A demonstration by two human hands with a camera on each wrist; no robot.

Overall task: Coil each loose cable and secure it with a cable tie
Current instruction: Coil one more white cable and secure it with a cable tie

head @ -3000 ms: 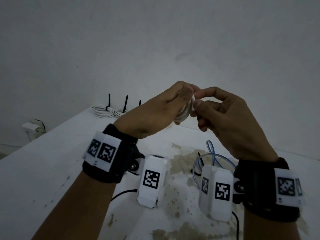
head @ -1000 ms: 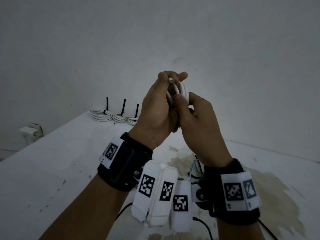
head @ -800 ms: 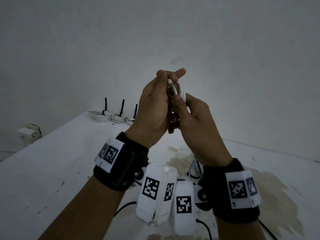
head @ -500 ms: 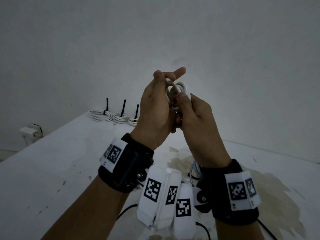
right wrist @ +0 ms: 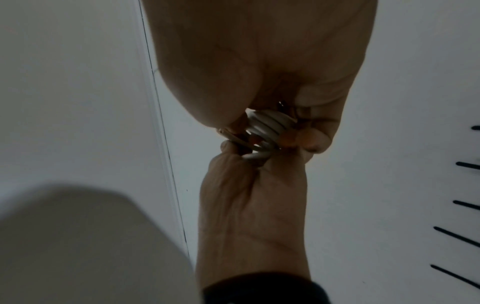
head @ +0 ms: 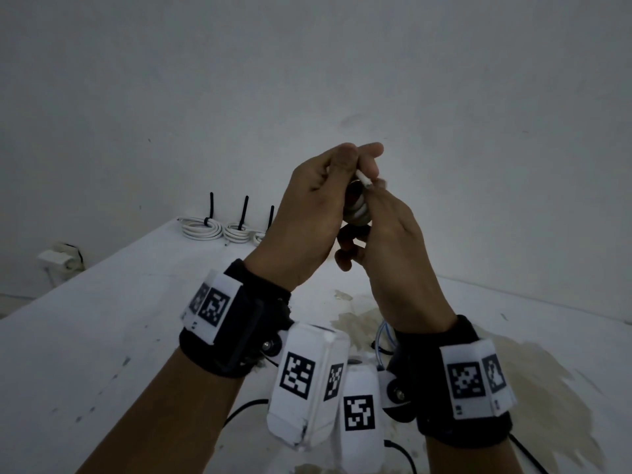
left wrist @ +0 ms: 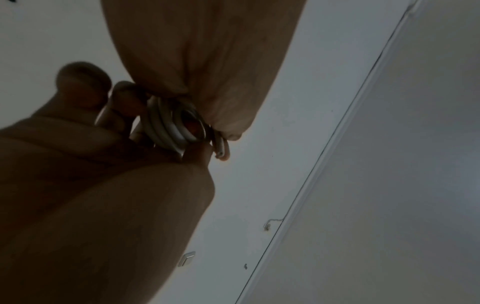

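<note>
Both the left hand (head: 304, 213) and right hand (head: 393, 248) pinch the small white coil (head: 357, 213), its free end (head: 364, 181) poking above the grip, untied, while three tied coils (head: 201, 229) lie beyond.

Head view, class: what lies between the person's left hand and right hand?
A small coil of white cable, gripped by the left hand and right hand, its loose end poking up; both wrist views show the stacked loops clearer. No tie visible on it.
</note>
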